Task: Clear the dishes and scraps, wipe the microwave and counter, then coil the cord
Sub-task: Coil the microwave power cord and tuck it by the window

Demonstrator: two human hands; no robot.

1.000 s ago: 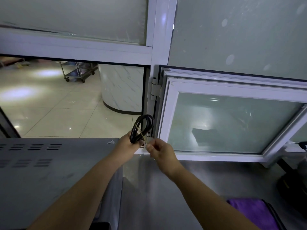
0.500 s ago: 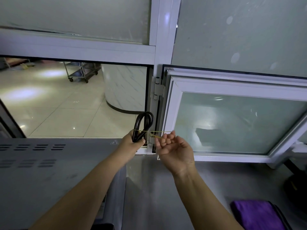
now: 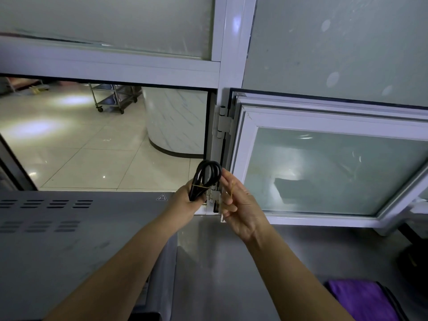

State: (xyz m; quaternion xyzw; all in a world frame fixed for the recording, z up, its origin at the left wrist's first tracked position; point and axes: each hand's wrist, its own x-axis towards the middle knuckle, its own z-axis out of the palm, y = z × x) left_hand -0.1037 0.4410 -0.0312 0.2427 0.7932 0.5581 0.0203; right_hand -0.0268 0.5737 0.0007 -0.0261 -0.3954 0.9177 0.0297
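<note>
The only sign that can be read is a small triangular hot-surface warning symbol, three wavy lines rising over a bar, printed on the grey top of the microwave near its far right corner. It carries no words or numbers. No other text, label, brand or number can be made out on anything else in view.
</note>
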